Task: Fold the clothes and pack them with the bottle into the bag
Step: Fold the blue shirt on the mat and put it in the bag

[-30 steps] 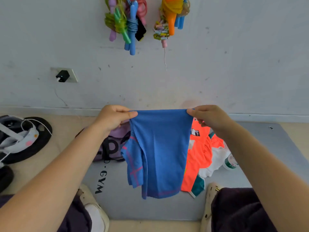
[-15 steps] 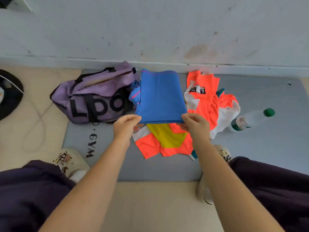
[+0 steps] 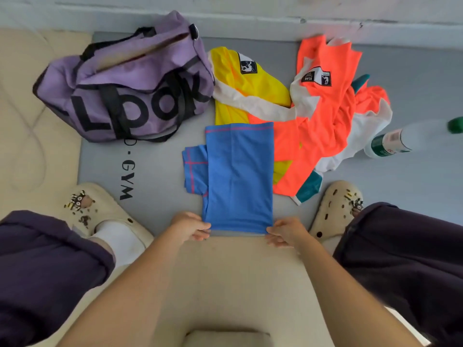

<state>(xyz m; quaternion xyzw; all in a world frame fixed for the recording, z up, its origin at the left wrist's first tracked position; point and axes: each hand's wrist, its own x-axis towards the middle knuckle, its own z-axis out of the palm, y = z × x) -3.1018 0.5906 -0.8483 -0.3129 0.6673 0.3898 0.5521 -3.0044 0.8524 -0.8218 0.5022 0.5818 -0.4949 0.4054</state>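
A blue shirt (image 3: 239, 176), folded lengthwise with one sleeve sticking out left, lies flat on the grey gym mat (image 3: 160, 176). My left hand (image 3: 191, 227) pinches its near left corner and my right hand (image 3: 285, 232) pinches its near right corner. Beyond it lie an orange shirt (image 3: 323, 121) and a yellow garment (image 3: 240, 81), both crumpled. A purple duffel bag (image 3: 125, 78) with black letters sits at the back left, its top zip partly open. A clear bottle (image 3: 400, 139) with a green cap lies on its side at the right edge.
My two cream clogs (image 3: 100, 209) (image 3: 335, 211) stand on the mat's near edge on either side of the blue shirt. A grey wall base (image 3: 250, 11) runs along the back. Beige floor (image 3: 30, 121) lies left of and in front of the mat.
The blue shirt, held up in the air a second ago, has been lowered and drawn toward me until it lies flat on the mat. Both hands kept their hold on its corners.
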